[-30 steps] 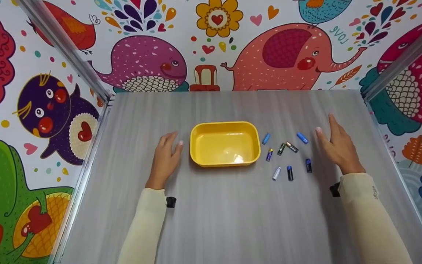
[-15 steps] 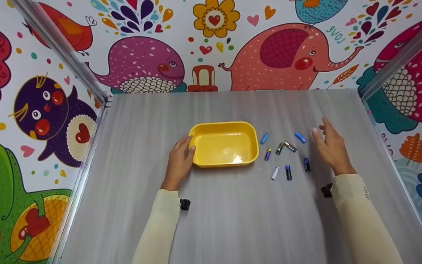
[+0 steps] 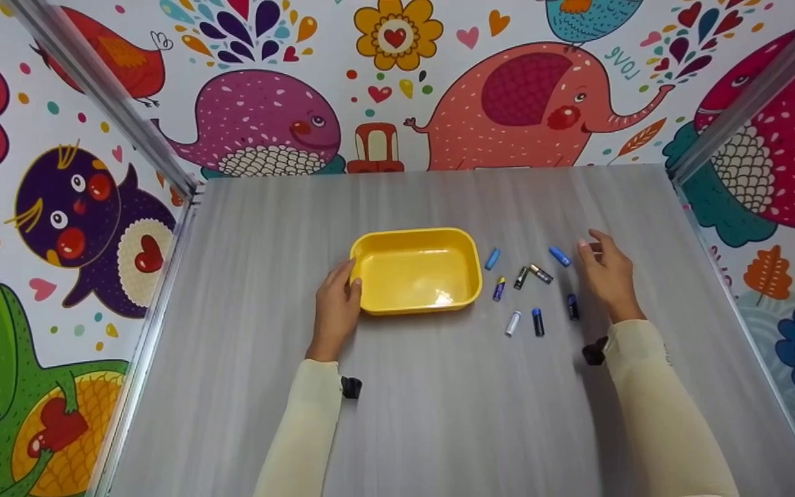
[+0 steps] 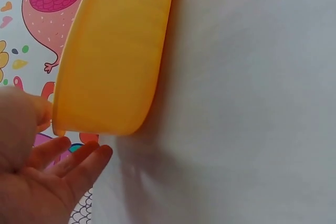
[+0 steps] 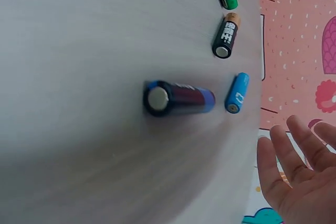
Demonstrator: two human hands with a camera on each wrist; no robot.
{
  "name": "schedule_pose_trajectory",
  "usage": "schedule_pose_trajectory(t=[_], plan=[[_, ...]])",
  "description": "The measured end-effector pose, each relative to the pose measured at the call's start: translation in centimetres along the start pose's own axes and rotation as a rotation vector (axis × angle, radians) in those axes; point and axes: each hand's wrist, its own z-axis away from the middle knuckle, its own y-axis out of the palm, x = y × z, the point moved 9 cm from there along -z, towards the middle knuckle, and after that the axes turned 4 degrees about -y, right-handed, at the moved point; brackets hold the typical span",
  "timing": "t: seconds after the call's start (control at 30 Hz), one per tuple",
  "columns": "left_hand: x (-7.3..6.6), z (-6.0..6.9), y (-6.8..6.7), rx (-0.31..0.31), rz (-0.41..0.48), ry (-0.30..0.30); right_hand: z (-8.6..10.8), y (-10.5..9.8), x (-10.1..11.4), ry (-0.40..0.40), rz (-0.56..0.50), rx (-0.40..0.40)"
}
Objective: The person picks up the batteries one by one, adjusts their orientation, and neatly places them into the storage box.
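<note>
My left hand pinches the left rim of a yellow plastic tub. In the left wrist view, the thumb and a finger meet the tub's wall at one corner, while the other fingers stay loosely extended below. To the right of the tub lie several batteries, among them a white one, a green-and-black one and a dark blue one. My right hand hovers beside a blue battery, its fingers relaxed and holding nothing. The right wrist view shows the same blue battery near those fingertips.
The grey table is bounded by walls printed with cartoon animals at the back and sides. Metal posts stand at the back corners. The tub has nothing inside.
My left hand has moved right and taken hold of the tub's rim. My right hand has come left, closer to the batteries, its fingers bending slightly. The head view has shifted a little.
</note>
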Motion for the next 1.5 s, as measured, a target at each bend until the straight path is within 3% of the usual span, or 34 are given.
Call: schedule_pose_trajectory(t=[0.2, 0.47, 1.3, 1.5], plan=[[0.1, 0.0, -0.4, -0.028, 0.005, 0.011, -0.6, 1.1, -1.0, 0.087, -0.049, 0.014], [0.7, 0.0, -0.1, -0.015, 0.006, -0.019, -0.8, 2.1, -2.4, 0.216, -0.134, 0.027], [0.4, 0.1, 0.3, -0.060, 0.024, -0.024, -1.9, 2.6, -3.3, 0.270, -0.104, 0.035], [0.6, 0.2, 0.2, -0.060, 0.020, -0.033, -2.0, 2.9, -3.7, 0.289, -0.162, 0.055]])
